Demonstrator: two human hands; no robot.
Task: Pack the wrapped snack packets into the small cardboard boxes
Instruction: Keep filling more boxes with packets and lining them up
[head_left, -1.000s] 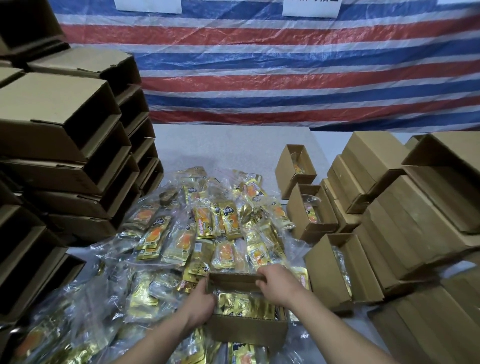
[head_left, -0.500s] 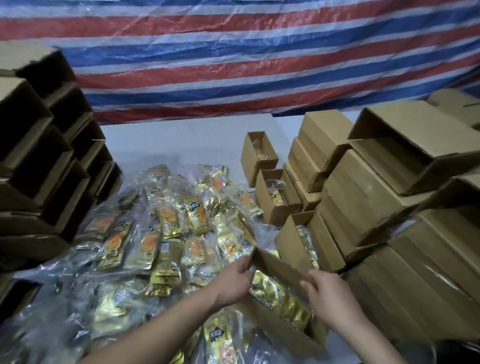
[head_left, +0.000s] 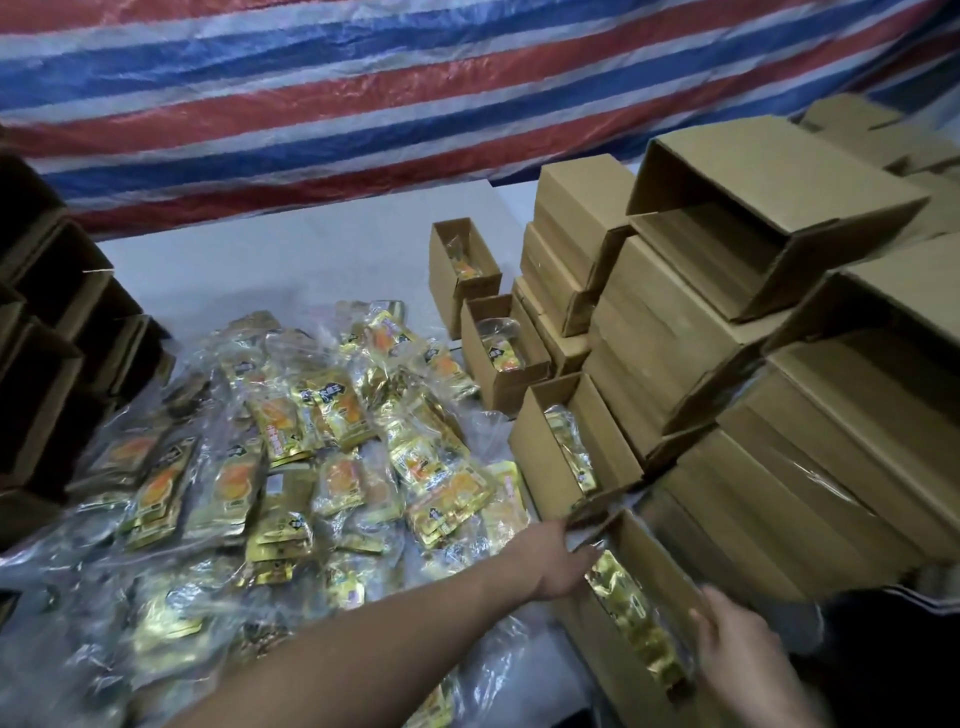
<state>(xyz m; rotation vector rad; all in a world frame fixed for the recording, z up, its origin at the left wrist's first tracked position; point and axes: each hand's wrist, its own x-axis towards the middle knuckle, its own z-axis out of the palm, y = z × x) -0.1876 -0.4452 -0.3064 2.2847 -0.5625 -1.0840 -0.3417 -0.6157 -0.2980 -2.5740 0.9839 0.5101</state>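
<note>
Head view, left to right: dark open boxes (head_left: 47, 374) are stacked at the far left, then a loose heap of wrapped snack packets (head_left: 291, 467) is spread over the worktop (head_left: 270, 260). The filled box (head_left: 639, 613) is held at its near-left end by the left hand (head_left: 558, 564), fingers curled on the rim. The right hand (head_left: 737, 649) is laid against its right wall, fingers apart, pretty blurry. More cardboard boxes (head_left: 727, 322) are piled on the right.

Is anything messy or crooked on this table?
Yes. The snack packets lie in a loose, jumbled heap, overlapping at all angles. The filled box between both hands sits slanted, out of line with the three open boxes behind it. Nothing looks torn or spilled.
</note>
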